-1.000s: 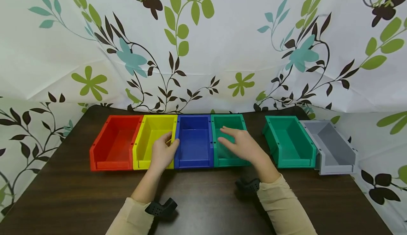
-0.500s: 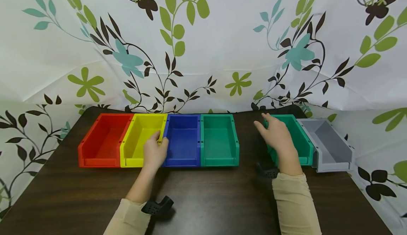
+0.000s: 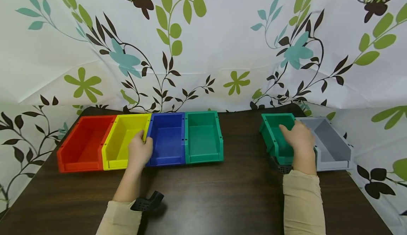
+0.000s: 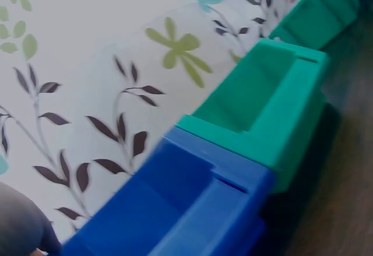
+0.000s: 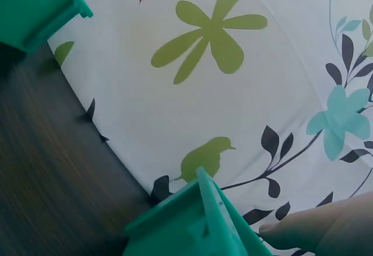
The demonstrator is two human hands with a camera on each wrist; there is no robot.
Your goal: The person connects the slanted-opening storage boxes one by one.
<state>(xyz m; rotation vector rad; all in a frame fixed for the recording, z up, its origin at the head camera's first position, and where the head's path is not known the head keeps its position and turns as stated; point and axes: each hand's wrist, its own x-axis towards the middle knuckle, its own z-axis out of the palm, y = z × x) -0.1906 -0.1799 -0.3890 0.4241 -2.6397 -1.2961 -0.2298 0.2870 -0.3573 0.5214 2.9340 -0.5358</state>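
Note:
My left hand (image 3: pixel 139 152) grips the adjoining walls of the yellow bin (image 3: pixel 119 148) and the blue bin (image 3: pixel 166 141), thumb toward the blue side. A red bin (image 3: pixel 84 143) stands left of the yellow one, and a green bin (image 3: pixel 204 139) stands right of the blue one, all in one row. Over the second green bin (image 3: pixel 276 136) hovers my right hand (image 3: pixel 300 139), thumb extended and other fingers near the border with the grey bin (image 3: pixel 334 150). In the right wrist view the thumb (image 5: pixel 317 230) shows beside that green bin (image 5: pixel 175 227).
The bins stand along the back of a dark wooden table (image 3: pixel 216 199), against a leaf-patterned white cloth (image 3: pixel 203 62). Bare tabletop separates the row of bins from the green and grey pair. Black wrist cameras (image 3: pixel 147 201) sit on both forearms.
My left hand and the row of red, yellow, blue and green bins have moved left, widening the gap. My right hand has moved right, from over the row's green bin to the second one.

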